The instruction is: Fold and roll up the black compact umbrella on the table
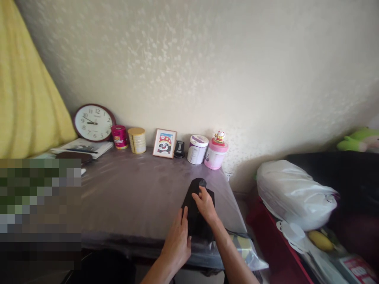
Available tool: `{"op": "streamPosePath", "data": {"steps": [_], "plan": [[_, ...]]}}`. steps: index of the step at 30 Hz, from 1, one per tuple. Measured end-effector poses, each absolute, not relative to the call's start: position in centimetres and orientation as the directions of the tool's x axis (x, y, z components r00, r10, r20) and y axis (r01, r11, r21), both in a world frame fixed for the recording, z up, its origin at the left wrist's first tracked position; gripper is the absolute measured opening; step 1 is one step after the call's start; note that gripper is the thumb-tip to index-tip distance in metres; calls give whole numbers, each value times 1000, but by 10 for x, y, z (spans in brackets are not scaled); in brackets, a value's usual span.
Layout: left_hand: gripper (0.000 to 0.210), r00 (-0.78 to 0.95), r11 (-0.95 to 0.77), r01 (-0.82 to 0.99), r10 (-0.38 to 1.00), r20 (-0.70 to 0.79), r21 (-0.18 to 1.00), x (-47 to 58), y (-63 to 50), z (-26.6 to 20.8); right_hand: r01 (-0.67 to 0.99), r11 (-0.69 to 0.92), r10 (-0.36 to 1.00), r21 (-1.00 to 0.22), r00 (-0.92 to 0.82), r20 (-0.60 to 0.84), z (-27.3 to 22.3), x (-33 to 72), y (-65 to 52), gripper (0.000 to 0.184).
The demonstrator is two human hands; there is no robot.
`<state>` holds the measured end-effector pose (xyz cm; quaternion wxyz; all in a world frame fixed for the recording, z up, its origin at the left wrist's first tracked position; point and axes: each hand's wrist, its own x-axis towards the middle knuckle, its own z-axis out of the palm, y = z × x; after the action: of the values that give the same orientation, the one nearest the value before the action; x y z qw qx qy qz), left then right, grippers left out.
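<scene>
Grip state: right hand (205,203) bent over the upper part of a black item (192,223), thumb and forefinger near its far end; whether they pinch it cannot be told. Left hand (177,236) has its fingers laid along the item's left side; a firm hold cannot be confirmed.

Item location: on the covered table (133,197), right of centre, its lower end at the near edge. Surface appears to be soft, dark fabric; exact identity undetermined.

Step in hand, as judged: working the item's upper part with the right hand while the left steadies it. Any further move calls for keeping the left side braced, since the item lies close to the edge and could slip. The right forearm hides part of its lower right side.

Surroundings: right of the table, a white plastic bag (296,193) and a yellow object (321,240). Beyond the item, a pink tub (214,158) bearing a figurine (219,137), and a white tub (196,154) just beside it; both would limit reach at the back. Farther left stand a picture frame (165,144), a yellow-lidded tin (137,142), a magenta tin (119,138) and a round clock (94,122) against the wall (266,79).
</scene>
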<state>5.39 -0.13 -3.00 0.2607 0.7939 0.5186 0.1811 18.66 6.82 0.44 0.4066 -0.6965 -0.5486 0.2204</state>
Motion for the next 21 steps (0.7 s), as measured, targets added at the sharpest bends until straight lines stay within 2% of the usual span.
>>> {"op": "streamPosePath", "data": {"steps": [4,7,11,18,21], "plan": [[72,396,-336,719,918,39,608,53,1,-33,634,-109,970,-766,237,58,3,174,72,37],[79,366,-337,681,926,96,650,52,2,-38,694,-92,991,-714,135,3,6,166,72,30],[88,363,-390,601,911,196,698,50,2,-42,782,-87,988,-617,146,46,13,161,71,21],[78,368,-373,619,915,164,691,47,3,-44,776,-54,990,-629,123,66,17,159,64,24],[72,357,-371,644,919,167,669,46,4,-51,771,78,973,-632,80,218,12,159,50,26]]}}
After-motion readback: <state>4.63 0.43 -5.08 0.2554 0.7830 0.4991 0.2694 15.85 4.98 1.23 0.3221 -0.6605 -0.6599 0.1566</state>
